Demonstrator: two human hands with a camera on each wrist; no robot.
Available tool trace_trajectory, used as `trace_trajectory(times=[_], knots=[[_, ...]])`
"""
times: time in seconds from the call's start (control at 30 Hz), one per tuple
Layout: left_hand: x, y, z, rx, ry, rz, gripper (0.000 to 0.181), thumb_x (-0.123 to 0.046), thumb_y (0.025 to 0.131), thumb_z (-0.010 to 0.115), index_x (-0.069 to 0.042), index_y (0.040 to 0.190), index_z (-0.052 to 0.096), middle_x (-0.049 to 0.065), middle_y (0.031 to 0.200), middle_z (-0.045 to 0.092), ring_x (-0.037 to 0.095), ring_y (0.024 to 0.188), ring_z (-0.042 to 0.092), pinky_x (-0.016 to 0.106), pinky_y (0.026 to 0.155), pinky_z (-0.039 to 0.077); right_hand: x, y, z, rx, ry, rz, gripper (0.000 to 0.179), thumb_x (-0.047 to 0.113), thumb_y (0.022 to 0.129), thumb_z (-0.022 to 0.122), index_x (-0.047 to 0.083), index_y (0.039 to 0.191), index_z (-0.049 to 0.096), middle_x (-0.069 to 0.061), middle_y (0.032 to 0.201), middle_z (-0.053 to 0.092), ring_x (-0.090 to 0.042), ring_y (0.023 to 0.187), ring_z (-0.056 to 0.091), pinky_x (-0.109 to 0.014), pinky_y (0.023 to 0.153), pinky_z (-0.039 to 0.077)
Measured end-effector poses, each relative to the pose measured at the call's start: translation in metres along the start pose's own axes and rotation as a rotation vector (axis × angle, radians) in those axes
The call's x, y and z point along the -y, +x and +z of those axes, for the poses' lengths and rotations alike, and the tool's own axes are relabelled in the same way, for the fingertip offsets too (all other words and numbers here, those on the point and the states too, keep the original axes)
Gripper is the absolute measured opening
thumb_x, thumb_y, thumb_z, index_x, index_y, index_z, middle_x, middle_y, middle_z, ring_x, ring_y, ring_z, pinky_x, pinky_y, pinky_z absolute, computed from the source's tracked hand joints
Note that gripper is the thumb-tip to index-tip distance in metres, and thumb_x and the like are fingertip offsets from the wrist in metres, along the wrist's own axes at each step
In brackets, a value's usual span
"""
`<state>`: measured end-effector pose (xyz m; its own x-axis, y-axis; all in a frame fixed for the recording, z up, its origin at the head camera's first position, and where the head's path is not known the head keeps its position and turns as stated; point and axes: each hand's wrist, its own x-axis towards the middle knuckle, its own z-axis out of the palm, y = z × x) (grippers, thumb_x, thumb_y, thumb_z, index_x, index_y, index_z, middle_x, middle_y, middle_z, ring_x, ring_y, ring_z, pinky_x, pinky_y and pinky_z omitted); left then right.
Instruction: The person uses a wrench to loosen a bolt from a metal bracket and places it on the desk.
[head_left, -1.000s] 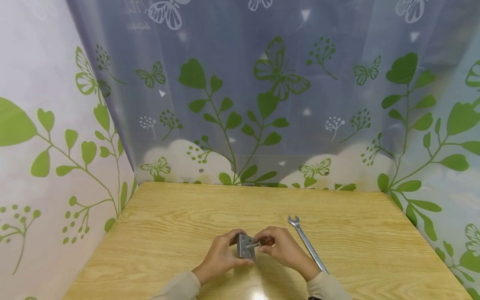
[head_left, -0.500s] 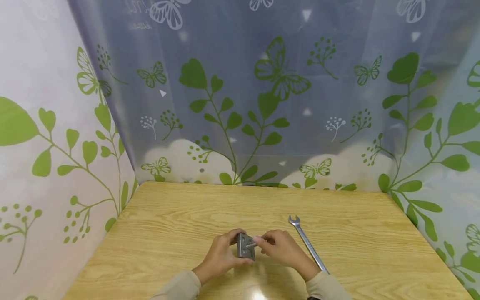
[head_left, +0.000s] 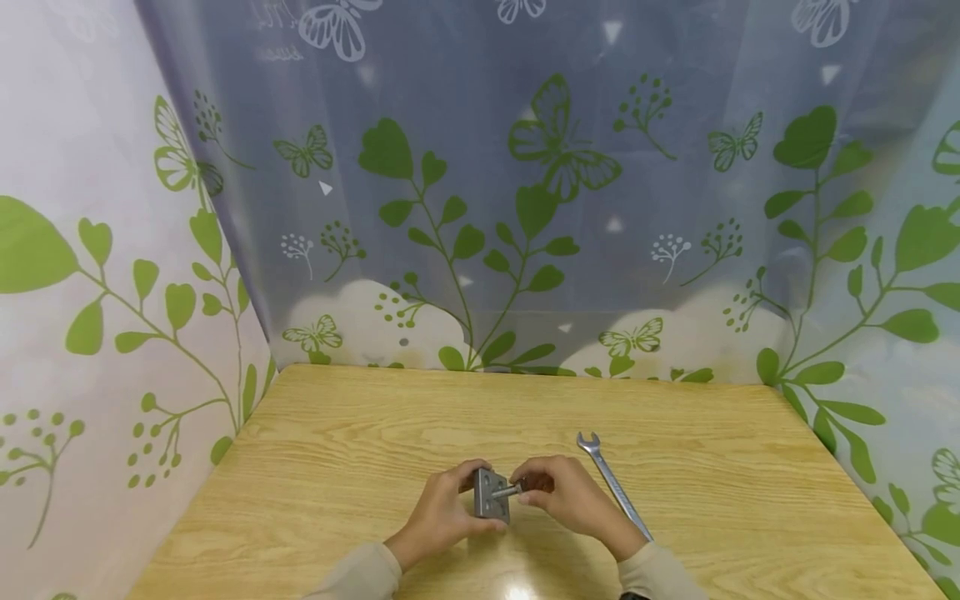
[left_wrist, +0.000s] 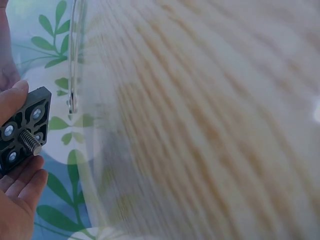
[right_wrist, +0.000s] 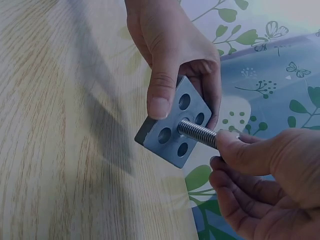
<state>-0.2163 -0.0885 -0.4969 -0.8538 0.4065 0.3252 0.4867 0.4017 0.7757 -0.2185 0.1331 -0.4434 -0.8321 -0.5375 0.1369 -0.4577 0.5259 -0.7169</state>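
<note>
In the head view my left hand [head_left: 441, 510] grips a square grey plate [head_left: 483, 504] by its edges, above the table. The right wrist view shows several round holes in the plate [right_wrist: 170, 138] and a threaded bolt [right_wrist: 199, 133] standing out of its centre. My right hand [head_left: 568, 497] pinches the bolt's outer end between thumb and fingers, hiding that end. On the opposite face, seen in the left wrist view, the plate [left_wrist: 44, 102] is dark and ribbed, with several shiny round spots. A short threaded end [left_wrist: 31, 142] of the bolt sticks out there.
An open-ended wrench [head_left: 615, 487] lies on the wood-grain table [head_left: 360, 425], right of my right hand and partly behind the forearm. Patterned curtains [head_left: 450, 208] with leaves and butterflies stand behind the table and along both sides.
The plate and my left hand have hardly moved. My right thumb slid forward along the bolt half a second ago. Now it is back, with the fingers, at the bolt's outer end.
</note>
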Motion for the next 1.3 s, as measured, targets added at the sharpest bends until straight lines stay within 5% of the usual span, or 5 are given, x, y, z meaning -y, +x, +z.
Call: trace_trajectory(times=[0.53,0.7,0.8,1.0,1.3], knots=[[-0.0021,-0.0004,-0.0007,0.003,-0.014,-0.017,0.067,-0.022,0.065,0.089,-0.003,0.121,0.057,0.011,0.114,0.067,0.028,0.105,0.066,0.029,0.089,0.055,-0.0016,-0.0023,0.0002,-0.003,0.057,-0.023,0.029,-0.002,0.083,0.07,0.009,0.11,0.07,-0.002,0.099,0.065,-0.013,0.085,0.061,-0.025,0.076,0.056],[-0.002,-0.0013,-0.0011,0.009,-0.021,-0.014,0.068,-0.023,0.066,0.089,-0.001,0.122,0.057,0.011,0.115,0.066,0.027,0.105,0.066,0.028,0.089,0.054,-0.0038,-0.0017,0.0034,0.046,0.032,0.017,0.041,0.023,0.09,0.068,0.004,0.125,0.059,-0.008,0.105,0.065,-0.019,0.086,0.064,-0.025,0.073,0.056],[-0.0019,-0.0016,-0.0009,0.011,-0.026,-0.009,0.067,-0.023,0.066,0.088,-0.003,0.122,0.057,0.011,0.115,0.066,0.027,0.106,0.066,0.026,0.09,0.054,-0.0037,-0.0007,0.0057,0.045,0.026,0.081,0.045,0.041,0.097,0.055,0.001,0.116,0.063,-0.009,0.096,0.068,-0.018,0.078,0.064,-0.026,0.064,0.054],[-0.0011,-0.0018,-0.0011,0.006,-0.029,-0.002,0.066,-0.022,0.066,0.089,-0.005,0.121,0.057,0.009,0.115,0.067,0.027,0.106,0.066,0.027,0.09,0.054,0.0002,0.0003,0.0077,-0.006,0.055,0.171,0.059,0.048,0.101,0.041,0.0,0.083,0.07,-0.006,0.065,0.065,-0.023,0.058,0.062,-0.026,0.05,0.05],[-0.0019,-0.0023,-0.0018,0.016,-0.034,-0.009,0.067,-0.023,0.067,0.088,-0.002,0.122,0.056,0.011,0.116,0.066,0.028,0.106,0.065,0.026,0.089,0.054,0.0015,0.0031,0.005,0.027,0.068,0.096,0.038,0.034,0.097,0.057,0.001,0.086,0.071,0.0,0.064,0.064,-0.02,0.056,0.062,-0.024,0.049,0.05]])
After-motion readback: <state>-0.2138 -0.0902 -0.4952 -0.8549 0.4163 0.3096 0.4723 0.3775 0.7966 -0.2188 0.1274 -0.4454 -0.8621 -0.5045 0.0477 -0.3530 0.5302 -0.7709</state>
